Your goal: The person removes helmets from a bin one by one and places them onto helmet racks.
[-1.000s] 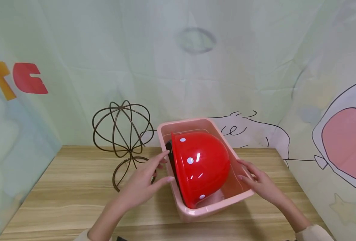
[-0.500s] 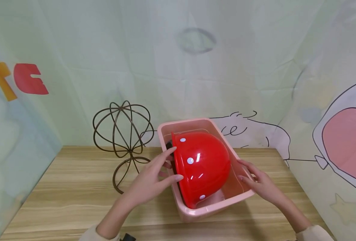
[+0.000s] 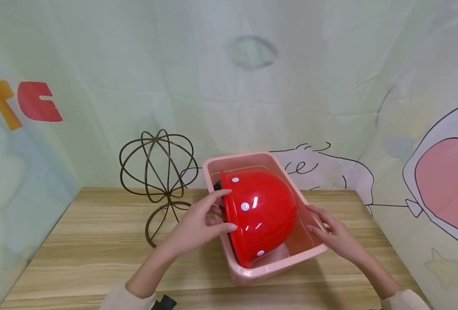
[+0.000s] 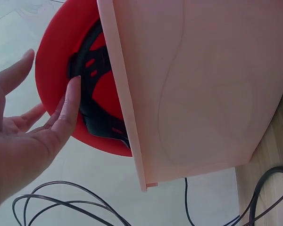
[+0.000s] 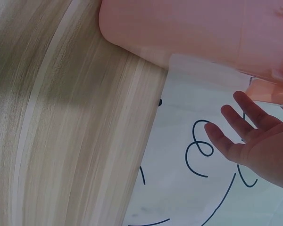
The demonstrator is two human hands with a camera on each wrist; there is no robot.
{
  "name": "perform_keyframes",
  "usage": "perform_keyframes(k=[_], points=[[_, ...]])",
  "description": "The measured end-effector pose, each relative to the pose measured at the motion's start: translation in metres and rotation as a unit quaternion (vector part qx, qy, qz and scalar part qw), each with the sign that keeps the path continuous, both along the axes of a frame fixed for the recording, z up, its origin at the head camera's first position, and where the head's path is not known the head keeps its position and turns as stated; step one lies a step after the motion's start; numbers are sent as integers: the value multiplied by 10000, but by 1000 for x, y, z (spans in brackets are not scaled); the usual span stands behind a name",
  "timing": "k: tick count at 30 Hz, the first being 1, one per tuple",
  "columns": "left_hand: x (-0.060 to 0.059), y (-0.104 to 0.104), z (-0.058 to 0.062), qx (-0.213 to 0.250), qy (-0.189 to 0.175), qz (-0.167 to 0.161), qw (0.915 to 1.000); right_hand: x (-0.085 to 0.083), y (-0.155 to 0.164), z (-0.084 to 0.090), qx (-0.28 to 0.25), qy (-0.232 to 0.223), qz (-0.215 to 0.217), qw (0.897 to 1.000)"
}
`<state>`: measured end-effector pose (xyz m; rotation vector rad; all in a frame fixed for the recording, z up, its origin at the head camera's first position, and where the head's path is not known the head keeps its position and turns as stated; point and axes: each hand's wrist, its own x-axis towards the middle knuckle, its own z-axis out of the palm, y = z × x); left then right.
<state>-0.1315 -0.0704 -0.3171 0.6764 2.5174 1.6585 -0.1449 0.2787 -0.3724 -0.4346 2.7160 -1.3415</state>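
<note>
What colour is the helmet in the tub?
The helmet is shiny red with small white dots; the head view shows it best.

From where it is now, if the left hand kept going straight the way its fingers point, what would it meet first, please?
The left hand points right, at the open underside of the red helmet standing on edge in the pink tub. It would likely meet the helmet's rim and black inner harness first; its fingers look already at them.
</note>
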Motion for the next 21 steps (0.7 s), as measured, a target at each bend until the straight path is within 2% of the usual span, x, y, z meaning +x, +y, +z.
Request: perform_keyframes(k=[7, 17, 21], points=[[-2, 4, 3, -24, -319, 152, 9994, 0, 0, 0, -5, -58, -12, 10000], [-7, 5, 5, 222, -730, -48, 9971, -1, 1, 0, 7, -36, 27, 10000], [-8, 7, 7, 139, -807, -50, 9966, -2, 1, -2, 17, -72, 12, 10000]])
